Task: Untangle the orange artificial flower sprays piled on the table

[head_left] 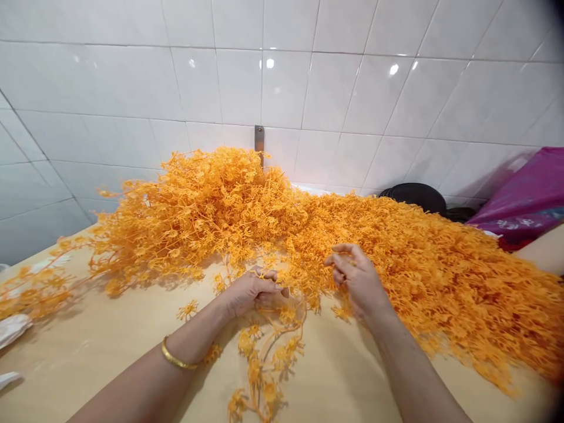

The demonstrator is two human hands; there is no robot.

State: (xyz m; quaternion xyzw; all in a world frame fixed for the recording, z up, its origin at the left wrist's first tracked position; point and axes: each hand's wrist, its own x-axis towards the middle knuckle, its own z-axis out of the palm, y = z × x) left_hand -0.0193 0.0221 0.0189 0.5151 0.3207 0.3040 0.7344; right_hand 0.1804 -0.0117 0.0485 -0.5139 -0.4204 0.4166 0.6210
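My left hand (255, 289), with a gold bangle (178, 355) on its wrist, is closed in a pinch on an orange plastic flower spray (254, 369). The spray's branched stems and small spidery blossoms trail down over the table toward me. To the right, my right hand (358, 279) is raised at the edge of the flower pile, its fingers curled in toward the thumb. Whatever lies between those fingertips blends with the orange behind it, so I cannot make it out. A loose orange blossom (188, 309) lies left of my left hand.
A tall heap of orange sprays (220, 205) stands at the back left, and a wide mound of orange pieces (440, 264) spreads right. Behind are a tiled wall (286, 82), a metal bracket (259, 141), a black round object (418, 197) and a purple bag (515, 194).
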